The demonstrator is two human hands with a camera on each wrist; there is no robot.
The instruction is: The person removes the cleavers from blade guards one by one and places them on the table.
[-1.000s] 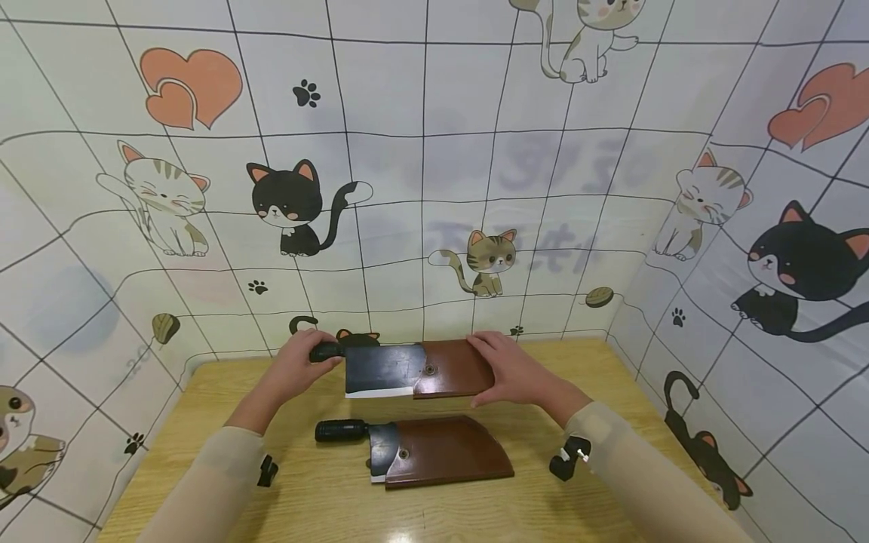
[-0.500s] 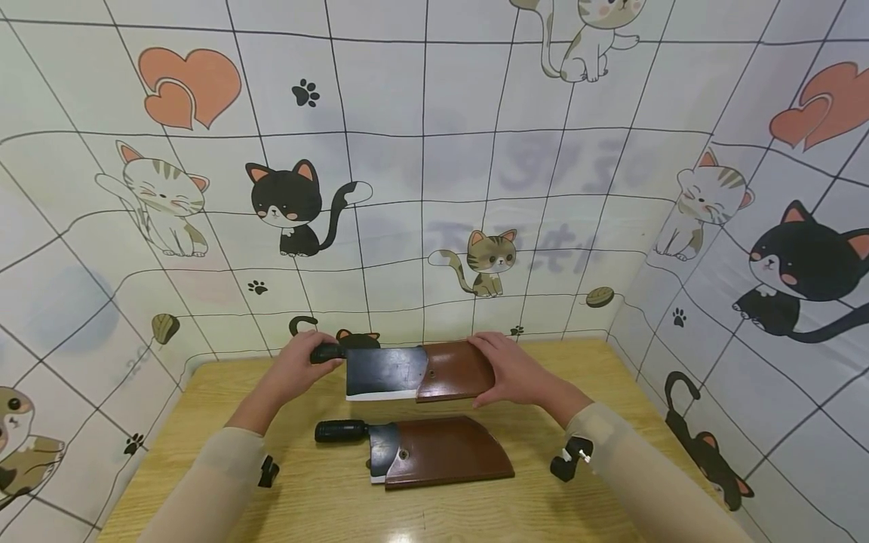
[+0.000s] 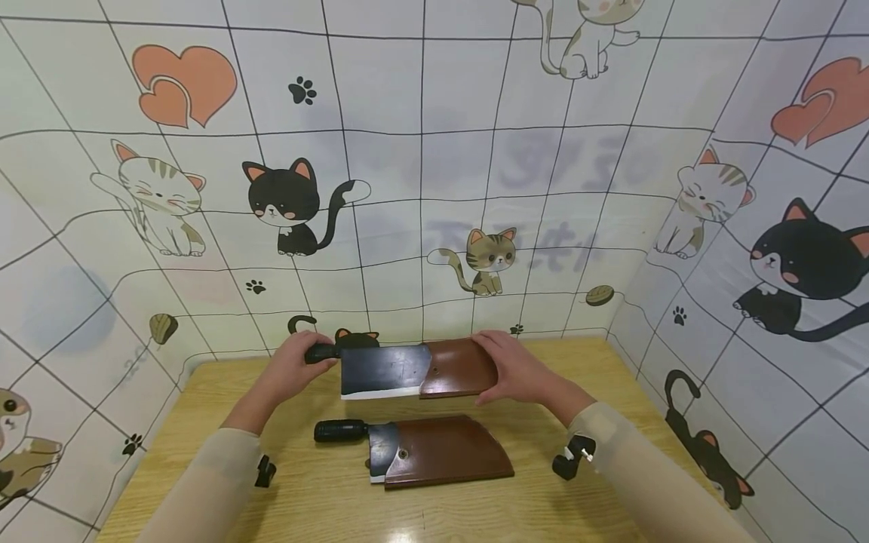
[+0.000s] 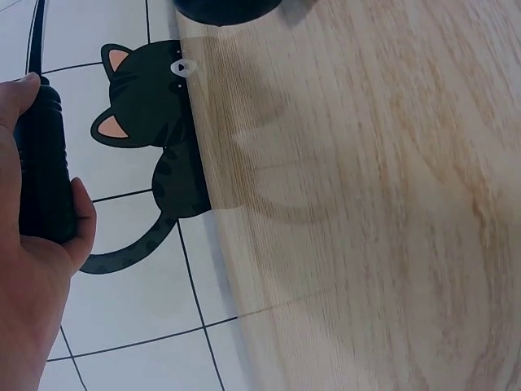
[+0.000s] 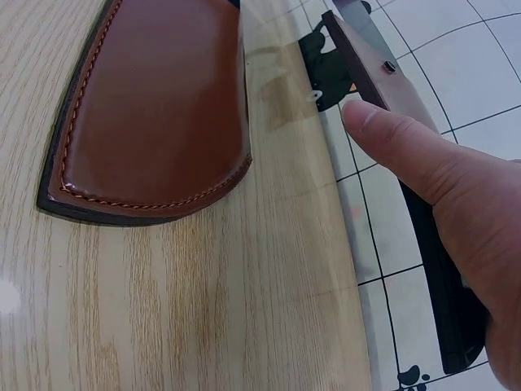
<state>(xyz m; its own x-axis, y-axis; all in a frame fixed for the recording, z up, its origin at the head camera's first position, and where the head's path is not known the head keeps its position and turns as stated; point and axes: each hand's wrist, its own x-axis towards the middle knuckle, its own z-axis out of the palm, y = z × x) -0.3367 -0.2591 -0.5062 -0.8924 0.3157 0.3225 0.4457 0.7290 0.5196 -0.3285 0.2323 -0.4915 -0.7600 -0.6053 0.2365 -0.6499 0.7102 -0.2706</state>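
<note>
A cleaver with a dark blade (image 3: 383, 369) is held level above the table's far part, its pale edge facing down. My left hand (image 3: 293, 366) grips its black handle (image 4: 49, 163), fingers and thumb wrapped around it. A brown leather sheath (image 3: 458, 367) covers the blade's right part. My right hand (image 3: 516, 368) grips the sheath's right end, thumb on the near side (image 5: 407, 142); its other fingers are mostly hidden. Nearer on the table lies a second cleaver, with a black handle (image 3: 341, 431) and a brown sheath (image 3: 451, 451) over most of its blade.
The wooden table (image 3: 271, 513) meets a wall covering (image 3: 394, 166) printed with cats and grid lines. This covering also rises along both sides. Black wrist cameras (image 3: 573, 456) sit on both sleeves.
My left hand and the cleaver have shifted slightly left, and my right hand with the sheath slightly right. More of the blade shows now. The second cleaver has stayed put.
</note>
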